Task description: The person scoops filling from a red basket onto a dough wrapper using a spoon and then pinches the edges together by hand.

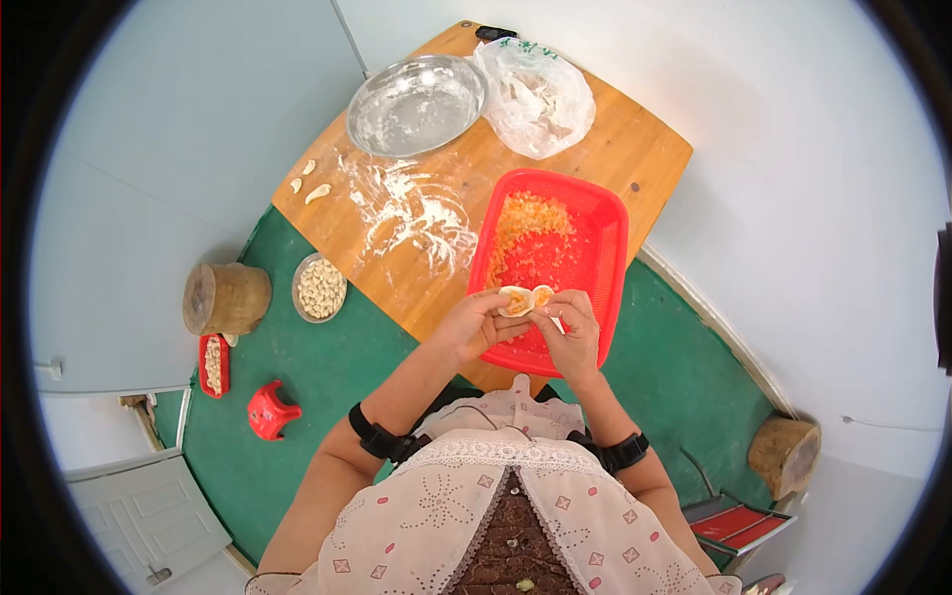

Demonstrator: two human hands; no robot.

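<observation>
While both hands meet over the near edge of the red tray [605, 213], they share one dumpling [526, 297] between them. The left hand [474, 325] cups the dumpling from below and from its outer side, fingers curled closed around the wrapper. The right hand [572, 332] pinches the opposite edge, thumb and fingertips pressed together on the dough. The dumpling is a pale, round wrapper, partly folded, with orange filling showing in two spots where the rim is not sealed. It sits above the tray's near rim, not resting on the tray itself.

The tray lies on a wooden table [635, 149] and holds a spread of orange filling [526, 233] heaped toward its far left corner; the near half shows bare red plastic. Left of the tray, loose flour [416, 213] is scattered across the wood. Beyond the tray, at the table's far end, stands a metal bowl [416, 104] dusted white, and just right of it a clear plastic bag [535, 94] with pale contents. Three small dough pieces [315, 193] lie at the table's left edge, well apart from the tray. On the green floor left of the table, a round plate [319, 288] carries finished dumplings, with a wood stump [226, 297] beside it. Each wrist bears a black band.
</observation>
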